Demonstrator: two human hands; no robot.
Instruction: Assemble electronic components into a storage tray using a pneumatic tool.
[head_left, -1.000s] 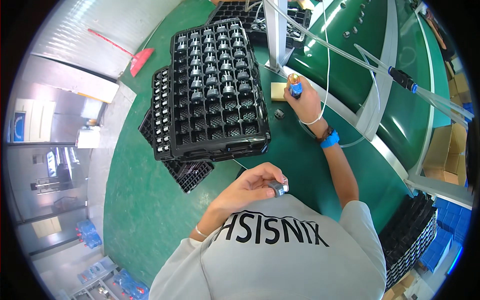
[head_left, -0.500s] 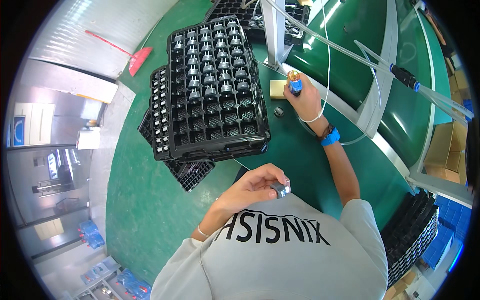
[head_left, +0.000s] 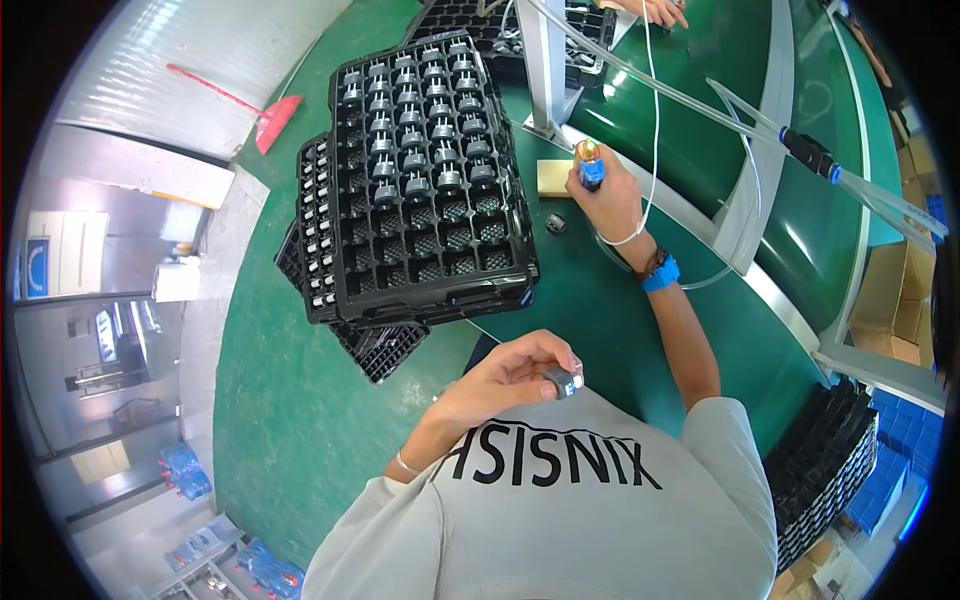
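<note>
The picture is bright and sharp in the middle. White glare shines on the glossy green surface point(head_left: 680, 110) near the top. Straight edges bend toward the round black rim, and shadows stay soft.

1. A small grey cylindrical part point(head_left: 565, 381) sits pinched at the fingertips, up close against the person's chest, well apart from the black tray point(head_left: 420, 180) and on its near side.
2. A blue-bodied tool with an amber tip point(head_left: 589, 164) stands nearly upright in a closed grip, just off the black tray's right edge, its tip pointing away from the person.
3. A small dark round part point(head_left: 556, 223) lies loose on the green surface, just right of the black tray, near the tool.
</note>
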